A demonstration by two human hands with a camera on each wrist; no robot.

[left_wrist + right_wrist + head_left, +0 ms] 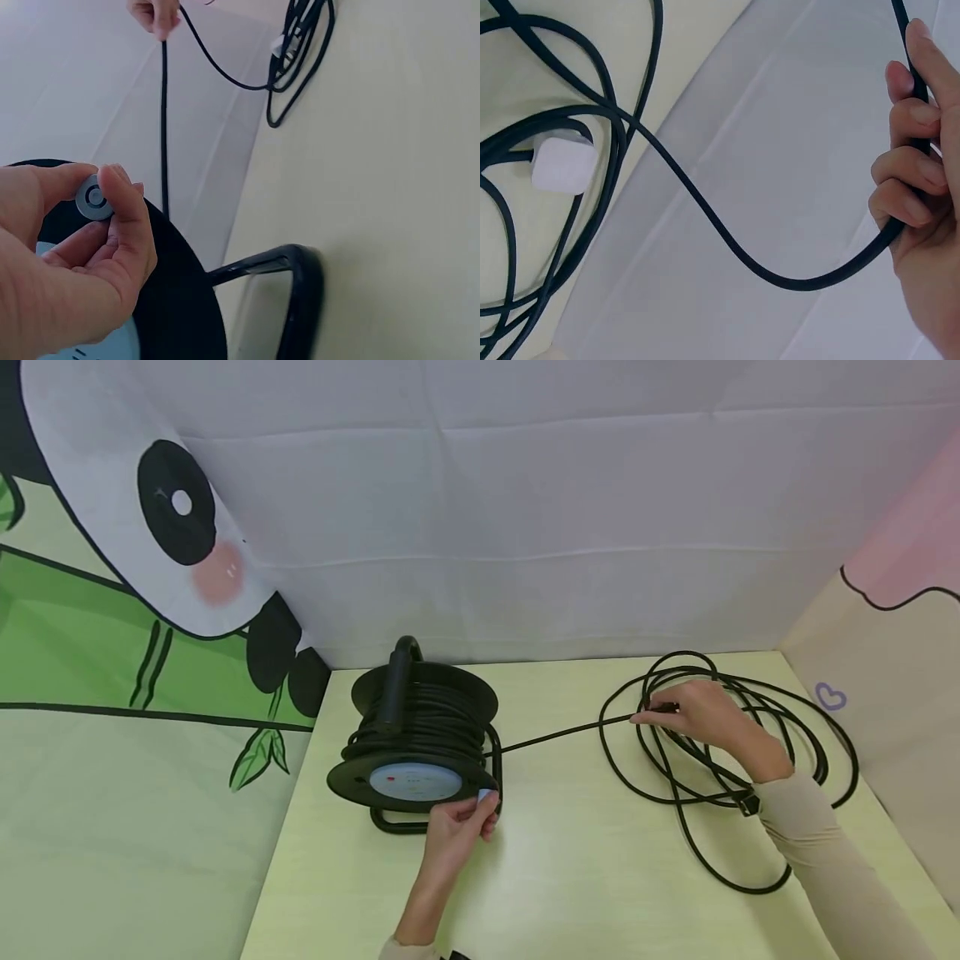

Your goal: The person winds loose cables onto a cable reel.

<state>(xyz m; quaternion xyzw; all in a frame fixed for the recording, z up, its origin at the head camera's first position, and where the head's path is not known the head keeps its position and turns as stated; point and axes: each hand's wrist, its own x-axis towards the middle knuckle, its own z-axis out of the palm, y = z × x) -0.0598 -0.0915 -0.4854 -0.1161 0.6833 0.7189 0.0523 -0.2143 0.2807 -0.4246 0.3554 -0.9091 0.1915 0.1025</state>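
The cable reel stands on the table at the person's left, above its tubular stand. The left hand pinches a grey knob at the flange rim. The right hand holds the cable in curled fingers. Caution: the loose loops lie crossed at the right and may knot if drawn unevenly. Slack tension could let turns pile against one flange; a hard pull could shift the reel (neither hand grips the stand).
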